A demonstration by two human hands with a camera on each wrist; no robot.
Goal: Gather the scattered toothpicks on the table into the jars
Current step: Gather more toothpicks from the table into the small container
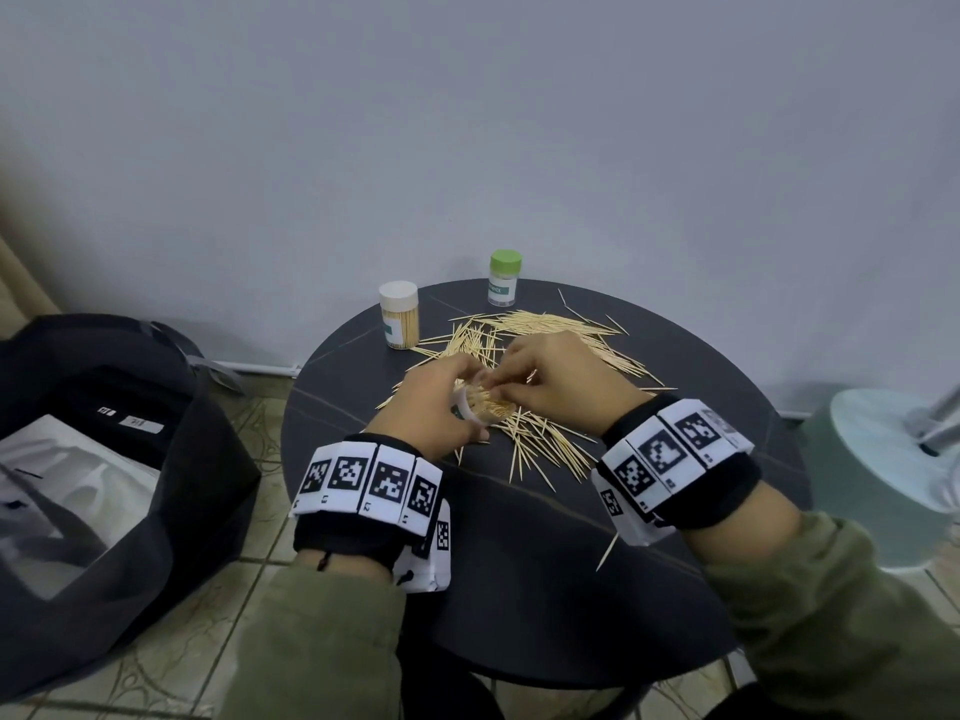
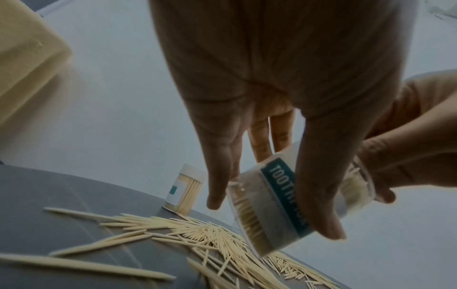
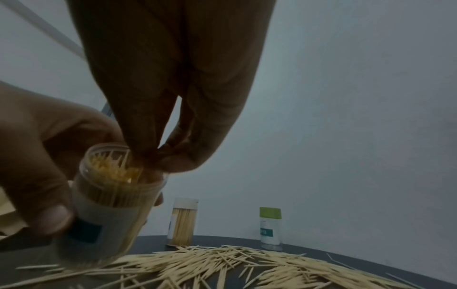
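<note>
Altogether three jars — one open jar [image 1: 480, 407] held, two capped [image 1: 399, 315].

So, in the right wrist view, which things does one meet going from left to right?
left hand → open jar it grips, with the right hand pinching at its mouth → white-lidded jar → green-lidded jar

Dim, even light; both wrist views dark, grainy, softly blurred, bowed at edges.

The teal label band [image 2: 284, 197] on the open jar [image 2: 291, 207] reads "TOOTH" (a thumb covers the rest). Other labels are too blurred to read.
</note>
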